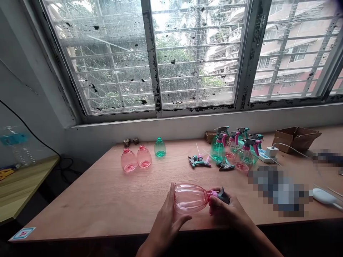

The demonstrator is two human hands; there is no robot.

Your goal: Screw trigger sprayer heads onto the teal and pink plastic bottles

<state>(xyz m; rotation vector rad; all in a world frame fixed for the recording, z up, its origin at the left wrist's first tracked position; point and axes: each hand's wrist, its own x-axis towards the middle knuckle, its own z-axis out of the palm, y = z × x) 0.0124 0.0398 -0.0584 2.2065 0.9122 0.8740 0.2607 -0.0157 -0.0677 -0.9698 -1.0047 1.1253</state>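
Note:
A clear pink spray bottle lies on its side near the front edge of the wooden table. My left hand is wrapped round its base. My right hand is closed round the neck, on the pink collar and grey trigger head. Further back on the left stand two open pink bottles and one green bottle, all without heads.
Loose trigger heads lie mid-table. A cluster of finished pink and green spray bottles stands behind them. A cardboard box, a white power strip and a white object are at the right. A second table stands left.

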